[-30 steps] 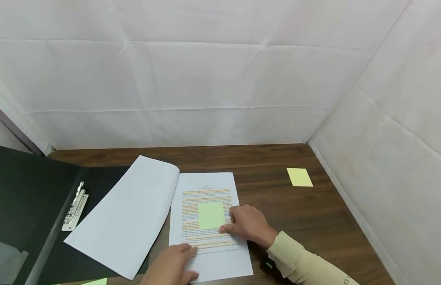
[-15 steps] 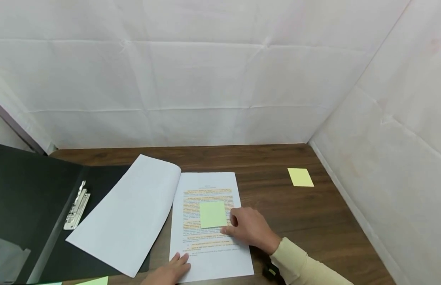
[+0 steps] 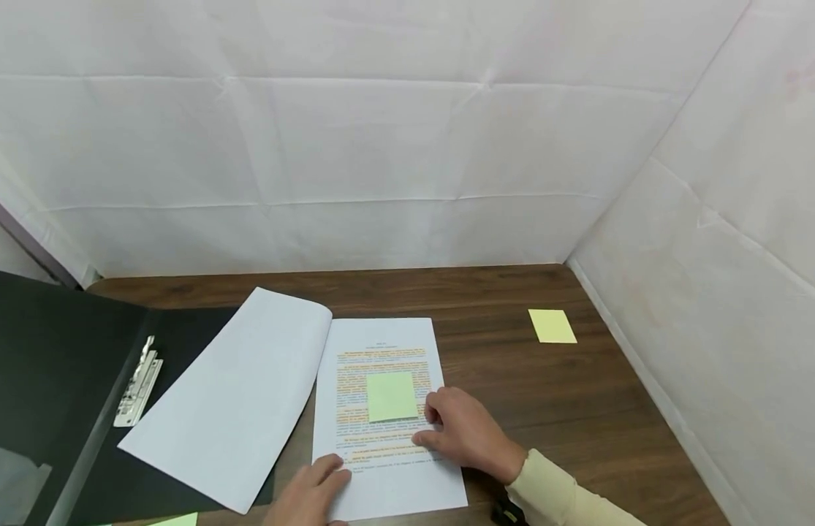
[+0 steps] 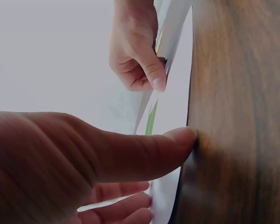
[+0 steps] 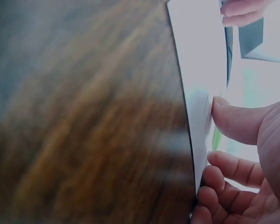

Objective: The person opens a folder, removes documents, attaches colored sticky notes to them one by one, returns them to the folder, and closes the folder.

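A printed sheet [image 3: 400, 489] with orange-highlighted and blue lines lies in front of me in the head view. On its text sits a pale green sticky note [image 3: 390, 397]. My left hand [image 3: 308, 493] rests at the sheet's lower left edge, its thumb [image 4: 163, 142] stretched out in the left wrist view. At the sheet's right side, my right hand [image 3: 469, 431] touches the paper, thumb over the print and fingers loosely bent. The right wrist view shows a gap between that thumb [image 5: 238, 121] and the fingers, with the fingertips right at the paper's edge.
Turned-over white pages [image 3: 229, 402] lie left of the sheet, across an open black folder [image 3: 25, 343] with a metal clip [image 3: 139, 387]. A yellow sticky note [image 3: 552, 326] lies at the table's far right. Another green note [image 3: 177, 520] shows at the bottom edge. White walls enclose the table.
My right hand has slid slightly down and right, away from the green note. The left hand has drawn back toward the sheet's lower left, then come up a little. The note stays in place.
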`<action>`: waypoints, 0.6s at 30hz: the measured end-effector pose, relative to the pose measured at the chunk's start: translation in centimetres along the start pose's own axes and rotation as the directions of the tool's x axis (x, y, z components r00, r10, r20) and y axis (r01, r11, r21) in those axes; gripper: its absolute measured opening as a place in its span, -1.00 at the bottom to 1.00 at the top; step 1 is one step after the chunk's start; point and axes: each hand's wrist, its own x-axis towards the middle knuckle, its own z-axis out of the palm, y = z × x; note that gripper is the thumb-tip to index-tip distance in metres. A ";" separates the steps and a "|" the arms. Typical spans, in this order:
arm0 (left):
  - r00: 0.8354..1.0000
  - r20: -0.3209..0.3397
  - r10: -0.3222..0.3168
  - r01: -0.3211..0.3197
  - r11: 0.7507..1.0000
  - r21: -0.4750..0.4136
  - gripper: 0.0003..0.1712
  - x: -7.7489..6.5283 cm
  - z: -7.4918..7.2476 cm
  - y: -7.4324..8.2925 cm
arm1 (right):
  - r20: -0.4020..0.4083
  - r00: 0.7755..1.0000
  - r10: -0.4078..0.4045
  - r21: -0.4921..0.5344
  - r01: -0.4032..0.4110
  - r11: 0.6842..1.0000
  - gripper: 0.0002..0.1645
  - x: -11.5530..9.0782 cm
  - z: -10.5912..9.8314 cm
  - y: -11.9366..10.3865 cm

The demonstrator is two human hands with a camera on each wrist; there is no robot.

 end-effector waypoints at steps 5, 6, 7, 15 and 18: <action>0.995 0.011 -0.103 0.103 0.995 -0.007 -0.35 0.0 0.7 0.1 | 0.007 1.000 -0.001 -0.027 0.001 1.000 -0.53 -0.2 0.0 -0.1; 0.994 0.013 -0.110 0.110 0.994 -0.001 -0.35 0.0 0.7 0.1 | 0.009 1.000 0.001 -0.031 0.000 1.000 -0.54 -0.2 0.0 -0.2; 0.994 0.016 -0.107 0.107 0.994 0.005 -0.36 -0.1 0.7 0.2 | 0.010 1.000 0.005 -0.037 -0.005 0.999 -0.55 -0.4 -0.1 -0.3; 0.998 0.014 -0.069 0.070 0.993 -0.095 -0.38 -0.9 0.2 0.1 | -0.031 0.999 -0.011 -0.102 0.008 0.995 -0.49 -1.2 -0.6 -0.7; 0.998 0.014 -0.063 0.064 0.989 -0.131 -0.32 -1.2 0.2 0.1 | -0.042 0.999 -0.025 -0.116 0.020 0.993 -0.42 -1.5 -0.9 -0.8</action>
